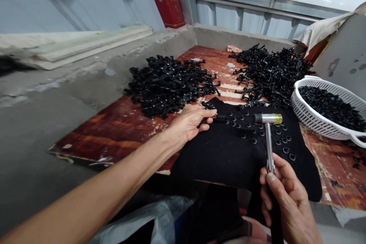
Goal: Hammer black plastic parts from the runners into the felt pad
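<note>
My left hand (197, 120) is closed around a small black part (202, 122), at the left edge of a black cloth (217, 156). In my right hand (286, 194) is a small hammer (268, 137) with a metal shaft, a black face on one end and a yellow one on the other. The hammer head is held upright above the cloth, apart from it as far as I can tell. Several small round black pieces (253, 141) lie spread over the cloth, beneath and around the hammer. The exact kind of the black part is hidden by my fingers.
A heap of black parts (168, 84) stands behind my left hand, another heap (268, 70) at the back right. A white plastic basket (307, 116) holds small black pieces at the right. The worn reddish-brown board (100, 129) borders a concrete ledge (94, 84). A red tin (170, 11) stands in the corner.
</note>
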Demonstrator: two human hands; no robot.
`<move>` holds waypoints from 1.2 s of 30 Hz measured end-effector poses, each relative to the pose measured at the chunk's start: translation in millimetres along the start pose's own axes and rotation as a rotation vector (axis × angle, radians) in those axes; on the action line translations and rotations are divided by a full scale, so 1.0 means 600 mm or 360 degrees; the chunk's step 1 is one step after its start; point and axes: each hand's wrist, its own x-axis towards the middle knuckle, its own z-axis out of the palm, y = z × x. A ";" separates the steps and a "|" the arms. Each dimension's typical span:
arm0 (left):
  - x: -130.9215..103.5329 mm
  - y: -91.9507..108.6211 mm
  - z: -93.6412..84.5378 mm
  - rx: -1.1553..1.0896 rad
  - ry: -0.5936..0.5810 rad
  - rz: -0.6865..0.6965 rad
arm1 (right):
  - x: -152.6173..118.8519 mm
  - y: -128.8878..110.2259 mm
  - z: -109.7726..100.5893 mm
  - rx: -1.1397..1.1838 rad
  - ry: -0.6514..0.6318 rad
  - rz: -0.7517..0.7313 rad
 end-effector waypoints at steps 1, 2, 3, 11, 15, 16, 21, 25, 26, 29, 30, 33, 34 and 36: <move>0.001 -0.001 0.000 -0.0002 -0.0004 0.0000 | 0.000 0.000 0.000 -0.0006 0.0003 0.0004; 0.002 -0.002 0.000 -0.0003 -0.0008 -0.0001 | 0.000 0.000 0.000 -0.0013 0.0007 0.0008; 0.003 -0.002 0.000 -0.0004 -0.0012 -0.0003 | 0.000 0.000 0.000 -0.0020 0.0011 0.0012; 0.010 -0.008 -0.001 0.0003 -0.0010 -0.0012 | -0.001 0.002 -0.001 -0.0039 0.0019 0.0050; 0.013 -0.009 0.001 0.0016 0.0002 0.0003 | -0.002 0.002 0.001 -0.0068 0.0019 0.0042; 0.013 -0.009 0.001 0.0020 0.0005 0.0009 | -0.002 0.002 0.001 -0.0066 0.0018 0.0047; 0.010 -0.011 0.003 0.0053 0.0044 0.0051 | 0.000 0.004 -0.012 -0.0127 -0.0082 0.0019; 0.005 -0.013 0.006 0.0103 0.0072 0.0087 | 0.011 -0.002 -0.031 -0.0616 -0.0310 -0.0106; 0.004 -0.013 0.007 0.0115 0.0072 0.0098 | 0.015 -0.006 -0.033 -0.0765 -0.0354 -0.0208; 0.000 -0.011 0.009 0.0150 0.0066 0.0141 | 0.031 -0.024 -0.026 -0.1120 -0.0426 -0.0687; -0.001 -0.011 0.010 0.0163 0.0066 0.0157 | 0.037 -0.029 -0.020 -0.1205 -0.0440 -0.0853; -0.005 -0.009 0.012 0.0204 0.0066 0.0193 | 0.058 -0.041 -0.001 -0.1237 -0.0488 -0.1084; -0.006 -0.009 0.013 0.0216 0.0063 0.0200 | 0.065 -0.043 0.005 -0.1136 -0.0492 -0.1026; -0.007 -0.009 0.013 0.0235 0.0053 0.0209 | 0.074 -0.044 0.014 -0.0862 -0.0470 -0.0807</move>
